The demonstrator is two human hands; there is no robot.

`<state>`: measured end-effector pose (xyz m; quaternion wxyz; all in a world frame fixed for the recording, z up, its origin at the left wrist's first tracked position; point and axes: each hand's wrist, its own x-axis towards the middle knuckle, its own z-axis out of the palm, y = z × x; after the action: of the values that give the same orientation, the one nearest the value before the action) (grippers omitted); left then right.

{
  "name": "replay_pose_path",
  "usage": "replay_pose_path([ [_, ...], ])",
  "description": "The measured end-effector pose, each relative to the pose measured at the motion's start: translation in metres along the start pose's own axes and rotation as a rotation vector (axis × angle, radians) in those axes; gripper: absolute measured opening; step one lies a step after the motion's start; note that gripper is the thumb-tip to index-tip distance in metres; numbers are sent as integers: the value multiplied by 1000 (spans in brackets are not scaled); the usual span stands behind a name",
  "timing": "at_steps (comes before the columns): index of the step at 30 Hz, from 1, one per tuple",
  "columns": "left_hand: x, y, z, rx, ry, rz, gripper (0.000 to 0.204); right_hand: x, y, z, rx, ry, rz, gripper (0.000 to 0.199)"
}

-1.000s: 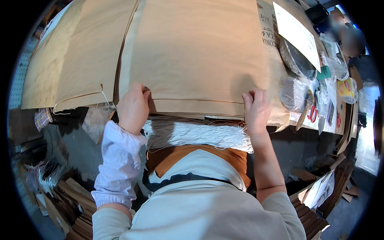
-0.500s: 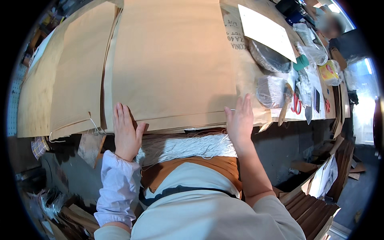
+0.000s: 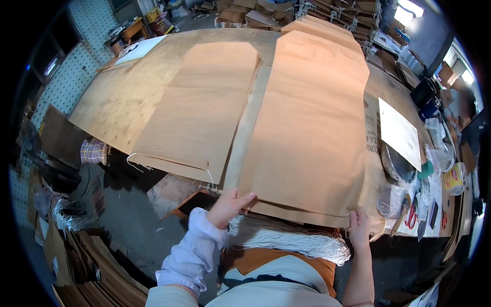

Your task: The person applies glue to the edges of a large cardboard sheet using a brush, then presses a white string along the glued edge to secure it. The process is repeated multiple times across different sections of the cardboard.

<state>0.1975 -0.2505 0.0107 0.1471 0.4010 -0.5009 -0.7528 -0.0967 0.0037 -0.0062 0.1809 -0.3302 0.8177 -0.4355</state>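
Note:
A stack of large brown paper sacks [image 3: 312,128] lies lengthwise on the table in front of me, its near edge at the table's front. At the near left corner my left hand [image 3: 229,206] is closed on the edge, thumb over the paper and the other fingers partly hidden. The near right corner is pinched by my right hand [image 3: 359,224], fingers curled. Between my hands, against my waist, hangs a bundle of white string [image 3: 289,239]. Left of this stack is a second stack of brown sacks [image 3: 202,110] with white string loops at its near corners.
On the wooden table [image 3: 123,110], at the right, are a white board [image 3: 399,133] on a dark round container, red-handled scissors [image 3: 410,217], plastic-wrapped items and a yellow package [image 3: 454,179]. Bundled cardboard [image 3: 337,15] is piled beyond. Another person sits at the far right.
My view has lifted and turned left, showing the stacks' far ends. Both hands, earlier flat on the paper with fingers extended, are now curled around the near corners.

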Motion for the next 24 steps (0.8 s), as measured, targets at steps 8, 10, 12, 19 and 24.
replay_pose_path([
  [8,-20,9,-142,499,935,688,30,19,-101,117,171,-451,-79,27],
  [10,-16,18,-224,557,1036,647,30,31,-127,176,524,-508,-25,26],
  [12,-17,45,-280,709,1121,623,32,46,-177,212,716,-732,309,16],
  [19,19,77,-388,1217,1267,122,34,46,-206,300,707,-803,465,22],
  [24,36,67,-313,1514,1602,846,37,-2,-172,150,-29,-1178,-457,42],
])
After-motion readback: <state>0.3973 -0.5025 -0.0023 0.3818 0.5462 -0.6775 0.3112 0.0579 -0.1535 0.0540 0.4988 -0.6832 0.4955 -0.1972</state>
